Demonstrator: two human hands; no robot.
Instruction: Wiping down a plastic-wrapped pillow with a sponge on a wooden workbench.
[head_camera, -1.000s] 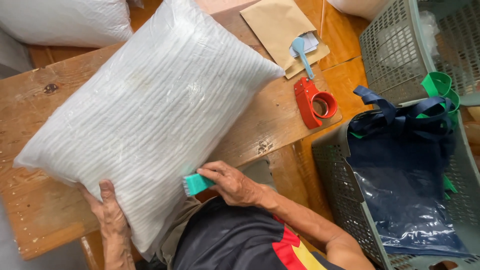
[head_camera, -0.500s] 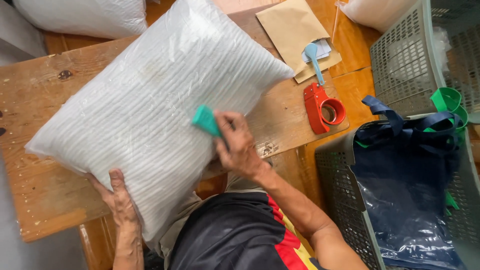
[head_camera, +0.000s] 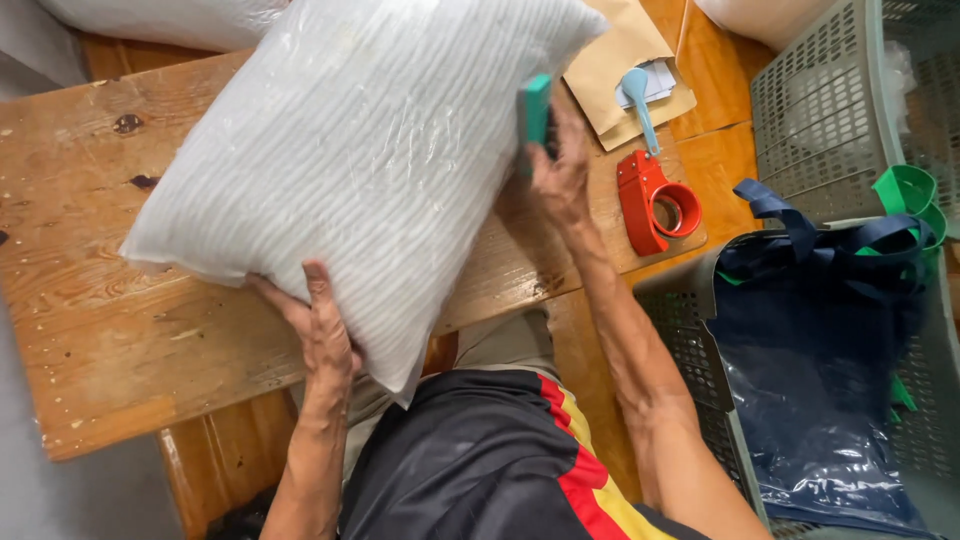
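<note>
A plump white pillow (head_camera: 370, 170), ribbed in fine lines and sealed in glossy, crinkled clear plastic, lies diagonally across a worn, knotty wooden tabletop (head_camera: 90, 300); the left hand (head_camera: 318, 325) grips its near lower edge, fingers spread flat on the wrap; the right hand (head_camera: 560, 170) clasps a small teal block-shaped tool (head_camera: 533, 110) against the pillow's right edge; just beside sit a red plastic tape dispenser (head_camera: 655, 205), a brown paper envelope (head_camera: 625, 65) with a pale blue scoop (head_camera: 638, 100); to the right, grey perforated plastic crates (head_camera: 810, 120) hold a dark blue bag (head_camera: 830, 350).
</note>
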